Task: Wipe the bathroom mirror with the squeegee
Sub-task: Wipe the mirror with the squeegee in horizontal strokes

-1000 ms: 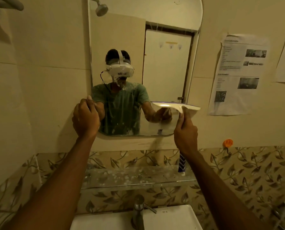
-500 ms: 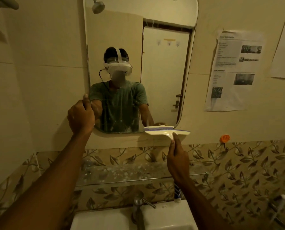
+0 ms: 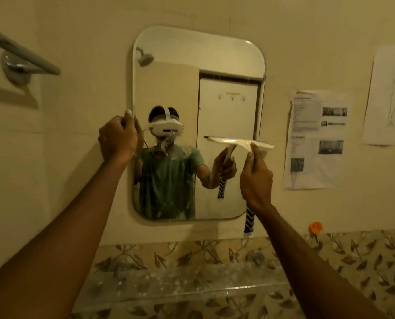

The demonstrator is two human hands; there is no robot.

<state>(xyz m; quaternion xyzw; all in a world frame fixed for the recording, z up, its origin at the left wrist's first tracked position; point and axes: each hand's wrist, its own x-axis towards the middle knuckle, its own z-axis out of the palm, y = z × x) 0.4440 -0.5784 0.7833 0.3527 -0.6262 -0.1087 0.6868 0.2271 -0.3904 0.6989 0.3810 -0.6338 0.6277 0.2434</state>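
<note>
The rounded bathroom mirror (image 3: 228, 65) hangs on the beige wall. White foam smears cover its lower left part, over the reflected person's chest. My right hand (image 3: 256, 178) grips the squeegee (image 3: 240, 142) by its handle. The white blade lies level against the mirror's right side at mid height. The blue-and-white handle end (image 3: 249, 223) sticks out below my fist. My left hand (image 3: 118, 137) clasps the mirror's left edge, thumb up along the rim.
A metal towel bar (image 3: 21, 56) juts from the wall at upper left. Printed paper sheets (image 3: 318, 139) are stuck to the wall right of the mirror. An orange hook (image 3: 315, 227) sits below them. A spattered glass shelf (image 3: 180, 282) runs under the mirror.
The squeegee went down to the mirror's bottom edge, then came back up to mid height on the right side. My left hand stayed on the left rim. The view tilted upward.
</note>
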